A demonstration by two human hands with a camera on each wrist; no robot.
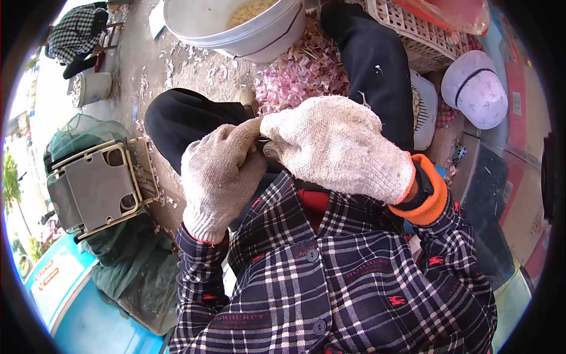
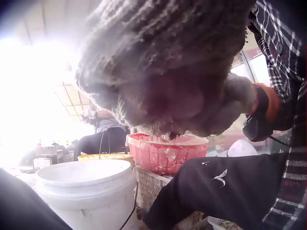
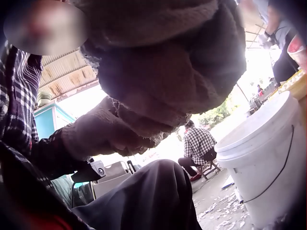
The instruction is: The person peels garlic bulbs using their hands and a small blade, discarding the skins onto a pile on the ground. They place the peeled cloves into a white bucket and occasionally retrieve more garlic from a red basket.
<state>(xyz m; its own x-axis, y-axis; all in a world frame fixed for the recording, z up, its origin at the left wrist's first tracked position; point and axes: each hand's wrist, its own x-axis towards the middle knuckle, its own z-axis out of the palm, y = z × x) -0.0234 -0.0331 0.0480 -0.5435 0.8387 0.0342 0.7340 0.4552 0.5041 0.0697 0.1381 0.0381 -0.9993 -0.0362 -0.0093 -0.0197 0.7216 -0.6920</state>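
Both hands wear off-white knitted gloves and meet in front of the chest. My left hand has its fingers curled, thumb and fingertips against the other glove. From the right, my right hand bends over with its fingertips turned in to the same spot. A small dark sliver shows between the fingertips where they pinch; I cannot tell what it is, as the gloves hide most of it. In both wrist views the gloves fill the upper part, knuckles curled, and cover the held thing. Below the hands lies a heap of pinkish papery skins.
A white bucket with pale cloves inside stands ahead between the knees. To the right are a white plastic crate, a red basket, a white slotted basket and a pale hat. A folding chair stands left. Another person sits farther off.
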